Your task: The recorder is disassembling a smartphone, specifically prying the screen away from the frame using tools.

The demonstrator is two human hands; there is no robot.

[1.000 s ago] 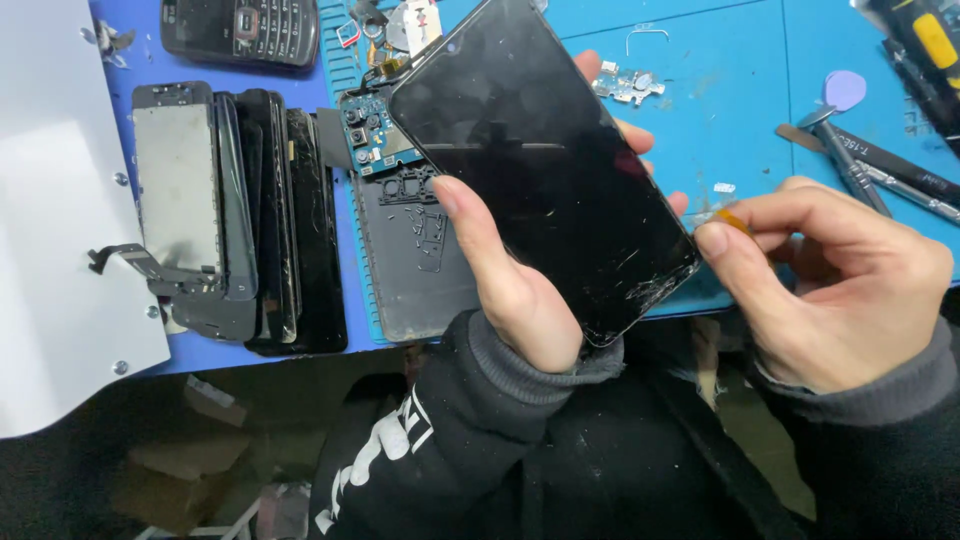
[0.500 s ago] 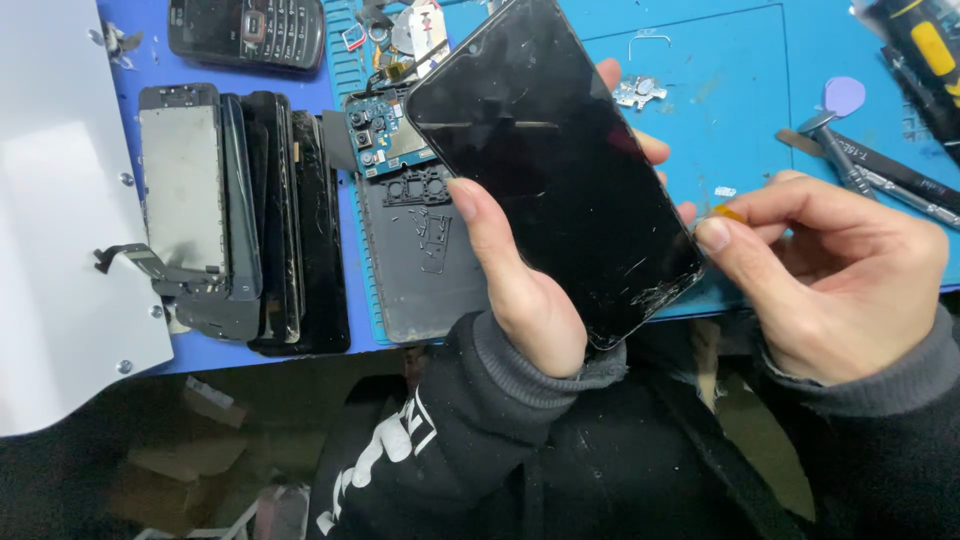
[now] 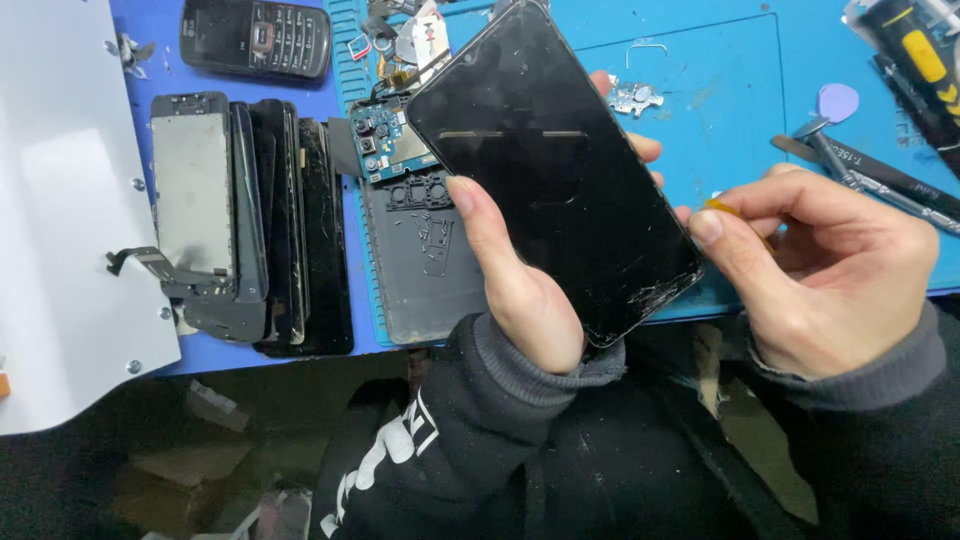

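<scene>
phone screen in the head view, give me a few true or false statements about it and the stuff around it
1. The left hand holds the black smartphone up above the blue work mat. True.
2. The phone's glass is cracked at its lower corner, near the right hand. True.
3. The right hand is empty. False: its fingers pinch a small orange pick at the phone's edge.
4. The stack of removed screens lies to the right of the phone. False: it lies to the left, beside a white panel.
5. An old keypad phone lies at the top left. True.
</scene>
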